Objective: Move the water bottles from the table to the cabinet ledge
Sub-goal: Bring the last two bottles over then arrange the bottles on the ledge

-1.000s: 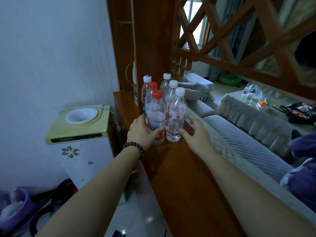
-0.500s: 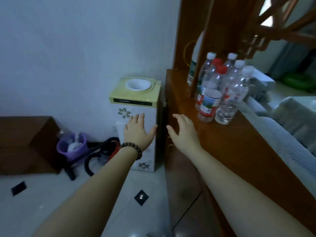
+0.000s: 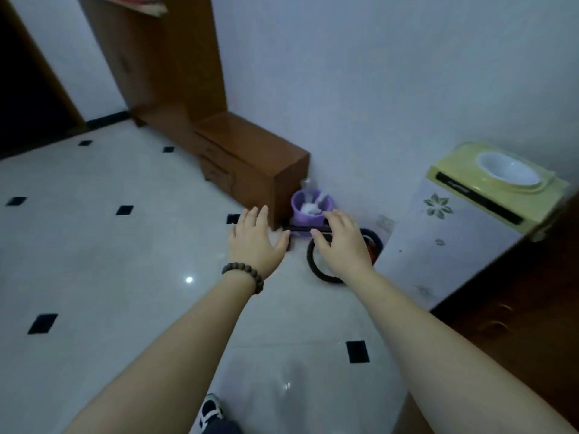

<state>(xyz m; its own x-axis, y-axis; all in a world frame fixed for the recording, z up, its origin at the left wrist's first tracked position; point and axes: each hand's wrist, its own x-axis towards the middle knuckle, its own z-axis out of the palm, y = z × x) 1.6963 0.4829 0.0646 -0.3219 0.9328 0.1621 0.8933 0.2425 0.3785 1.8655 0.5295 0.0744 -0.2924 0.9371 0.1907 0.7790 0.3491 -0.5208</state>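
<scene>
Water bottles nowhere in view, neither on a table nor on any ledge; whereabouts impossible to tell from here. Dark doorway at ten o'clock, tall wooden cabinet [image 3: 163, 57] at eleven, low wooden drawer unit [image 3: 247, 158] toward twelve. Left hand [image 3: 255, 242] at centre, empty, fingers [image 3: 257, 214] loosely spread over the tiled floor [image 3: 94, 245], beaded bracelet [image 3: 242, 272] at the wrist. Purple bucket [image 3: 310, 208] and a black hose loop [image 3: 316, 267] just beyond. Right hand [image 3: 343, 244] beside, likewise empty and splayed. Yellow-topped water dispenser [image 3: 482, 195] at two o'clock, dark wooden cabinet side [image 3: 517, 308] at four. Nothing carried at this moment, so either between trips or finished; count of bottles delivered not judgeable.
</scene>
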